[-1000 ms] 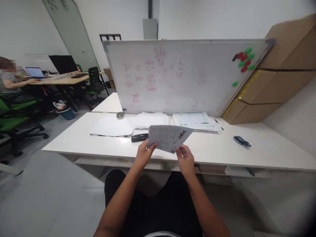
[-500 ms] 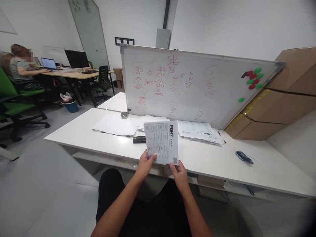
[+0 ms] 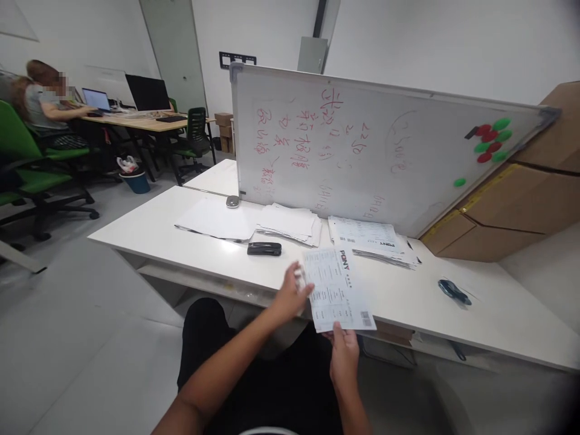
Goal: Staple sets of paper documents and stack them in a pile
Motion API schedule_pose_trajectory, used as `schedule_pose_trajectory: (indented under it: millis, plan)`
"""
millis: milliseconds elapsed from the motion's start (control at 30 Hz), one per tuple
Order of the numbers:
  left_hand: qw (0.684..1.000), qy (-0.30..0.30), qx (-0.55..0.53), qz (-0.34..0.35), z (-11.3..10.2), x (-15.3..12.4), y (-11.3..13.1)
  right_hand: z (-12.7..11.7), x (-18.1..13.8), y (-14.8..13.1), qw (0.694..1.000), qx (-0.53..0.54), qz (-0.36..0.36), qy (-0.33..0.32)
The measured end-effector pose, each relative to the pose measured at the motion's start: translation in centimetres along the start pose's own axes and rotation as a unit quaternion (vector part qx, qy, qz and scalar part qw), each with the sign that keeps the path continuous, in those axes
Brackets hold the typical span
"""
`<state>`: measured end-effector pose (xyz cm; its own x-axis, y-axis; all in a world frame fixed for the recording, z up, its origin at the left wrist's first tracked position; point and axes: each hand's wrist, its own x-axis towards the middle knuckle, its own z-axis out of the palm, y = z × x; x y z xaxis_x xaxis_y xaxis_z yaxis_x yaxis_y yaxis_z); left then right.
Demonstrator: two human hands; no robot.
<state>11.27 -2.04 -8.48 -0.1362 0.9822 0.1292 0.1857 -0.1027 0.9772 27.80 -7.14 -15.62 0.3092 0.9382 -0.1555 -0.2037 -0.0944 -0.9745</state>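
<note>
A printed paper sheet (image 3: 333, 290) with a PONY heading, a table of text and a small square code is held tilted above the desk's front edge. My right hand (image 3: 345, 356) pinches its lower edge, thumb on top. At the left edge of the sheet is my left hand (image 3: 292, 296), its fingers apart; the thumb tip is close to the paper, and I cannot tell whether it touches. Beyond the left hand lies a black stapler (image 3: 264, 248). Behind the sheet are a stack of white papers (image 3: 290, 222) and a stack of printed PONY sheets (image 3: 369, 235).
On the white desk (image 3: 408, 302) also lie a loose paper pile (image 3: 212, 219), a mouse (image 3: 232, 202) and a dark blue object (image 3: 454, 292). A whiteboard (image 3: 362, 145) leans behind, against cardboard boxes (image 3: 507, 202). Another person (image 3: 49, 112) sits at a far desk.
The sheet has moved right and toward me, turning a little. My left hand has loosened from its left edge with the fingers spreading; my right hand keeps hold. The stapler is now uncovered.
</note>
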Motion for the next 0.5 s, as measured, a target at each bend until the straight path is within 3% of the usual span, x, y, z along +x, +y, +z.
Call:
schedule_pose_trajectory:
  millis: [33,100,167,233,367,500]
  plan:
    - [0.994,0.023,0.088,0.054,-1.7,1.6,0.4,-0.9,0.2,-0.1,1.000,-0.030,-0.009,0.005]
    - [0.954,0.067,0.269,0.111,-5.3,4.9,0.9,-2.5,0.3,-0.7,0.997,-0.077,-0.010,0.010]
    - [0.912,0.086,0.391,0.092,-8.4,7.6,0.4,-3.7,0.1,-1.3,0.996,-0.090,0.006,0.019]
    - [0.891,0.055,0.447,0.046,-10.3,9.3,-0.8,-4.3,-0.1,-1.8,0.997,-0.064,0.024,0.035]
    - [0.883,0.009,0.461,0.084,-11.0,9.4,-3.1,-4.1,-0.2,-2.6,0.998,0.010,0.038,0.046]
    - [0.915,-0.008,0.389,0.109,-10.2,7.6,-3.0,-2.8,0.5,-3.7,0.998,0.053,0.046,0.002]
